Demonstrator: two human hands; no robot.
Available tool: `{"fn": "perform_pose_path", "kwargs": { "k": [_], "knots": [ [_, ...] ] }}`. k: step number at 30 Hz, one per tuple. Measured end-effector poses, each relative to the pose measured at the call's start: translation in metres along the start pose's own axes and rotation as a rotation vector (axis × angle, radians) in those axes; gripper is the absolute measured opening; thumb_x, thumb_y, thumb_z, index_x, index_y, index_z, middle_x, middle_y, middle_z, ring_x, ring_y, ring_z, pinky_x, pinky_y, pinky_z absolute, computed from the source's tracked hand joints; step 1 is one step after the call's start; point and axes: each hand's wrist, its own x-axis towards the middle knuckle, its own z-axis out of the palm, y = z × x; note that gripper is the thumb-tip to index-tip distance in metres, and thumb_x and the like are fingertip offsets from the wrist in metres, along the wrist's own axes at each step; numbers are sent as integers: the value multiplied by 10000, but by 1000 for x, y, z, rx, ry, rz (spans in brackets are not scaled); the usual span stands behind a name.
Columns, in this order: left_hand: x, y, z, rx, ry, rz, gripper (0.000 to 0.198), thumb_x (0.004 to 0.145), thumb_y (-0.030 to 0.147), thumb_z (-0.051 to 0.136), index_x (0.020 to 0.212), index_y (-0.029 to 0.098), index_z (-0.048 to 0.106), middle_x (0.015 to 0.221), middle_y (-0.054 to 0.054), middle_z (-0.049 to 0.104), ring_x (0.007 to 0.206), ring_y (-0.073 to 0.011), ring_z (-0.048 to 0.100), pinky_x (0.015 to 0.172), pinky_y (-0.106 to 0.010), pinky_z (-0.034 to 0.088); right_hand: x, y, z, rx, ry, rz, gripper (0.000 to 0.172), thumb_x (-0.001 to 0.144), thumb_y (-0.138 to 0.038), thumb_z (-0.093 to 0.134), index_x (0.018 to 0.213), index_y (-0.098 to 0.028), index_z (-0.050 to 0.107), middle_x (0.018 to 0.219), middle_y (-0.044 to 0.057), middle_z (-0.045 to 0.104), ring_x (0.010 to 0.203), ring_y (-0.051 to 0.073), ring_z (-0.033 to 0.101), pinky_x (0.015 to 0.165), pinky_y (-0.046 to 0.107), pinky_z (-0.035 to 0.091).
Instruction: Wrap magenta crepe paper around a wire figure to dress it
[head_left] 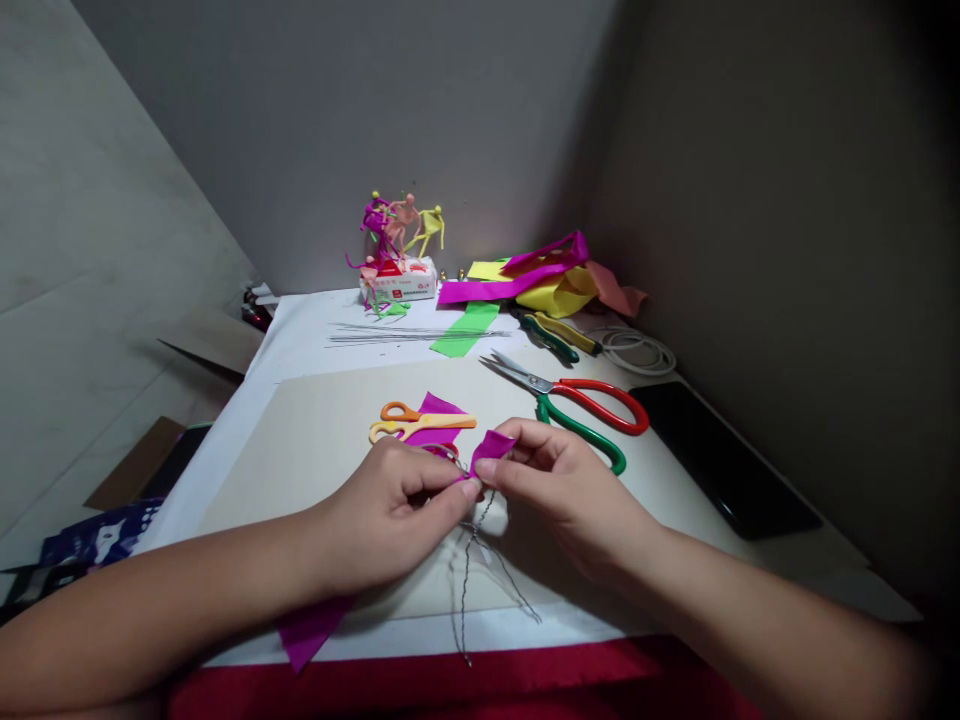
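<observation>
My left hand and my right hand meet over a beige board, fingers pinched together. Between them they grip a twisted thin wire figure, its legs hanging down toward me, and a strip of magenta crepe paper wrapped at its top. More magenta paper trails under my left forearm. Small orange-and-yellow scissors lie on another magenta scrap just beyond my left hand.
Large red-and-green scissors lie right of centre. Farther back are straight wires, a green paper strip, green-yellow pliers, a white cable coil, coloured paper pile, paper figures on a white box. A black phone lies right.
</observation>
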Motion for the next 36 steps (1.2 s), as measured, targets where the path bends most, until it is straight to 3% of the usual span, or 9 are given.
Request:
{"fn": "perform_pose_path", "kwargs": {
  "k": [9,15,23,29,33,36],
  "knots": [
    [1,-4,2,192,113,141,378,902,216,453,531,155,493,484,38,346,476,-86,348,496,-228,275,0,2,-1,67,38,28,366,639,-161,768,849,-223,475,585,-81,606,569,90,553,622,222,389],
    [-2,-4,5,275,205,212,351,893,200,472,565,146,584,467,26,392,468,-97,371,509,-242,297,-2,2,1,40,44,-25,357,657,-165,751,831,-227,445,617,-77,604,601,99,547,637,229,385],
    [-2,-8,9,402,288,310,234,844,145,507,647,156,632,494,-4,551,485,-117,406,647,-331,312,-2,0,0,-227,49,-168,48,726,-133,661,744,-176,651,740,-12,639,701,105,558,680,235,430],
    [-2,-6,7,372,334,329,180,822,95,520,719,173,645,548,7,627,498,-111,480,685,-348,301,-5,0,0,-202,-14,-137,95,748,-162,645,800,-193,718,790,23,703,767,150,627,762,298,481],
    [-2,-5,5,378,368,326,222,831,108,498,653,168,617,487,17,560,469,-105,409,661,-345,307,-5,4,0,-271,-55,-159,142,748,-207,698,888,-195,717,903,47,702,873,174,628,841,330,477],
    [-2,-5,5,365,394,340,229,829,112,493,645,165,619,474,21,537,459,-104,385,656,-349,311,-3,7,0,-286,-59,-219,101,754,-202,694,850,-200,723,915,41,652,889,169,608,846,326,469]
  ]
}}
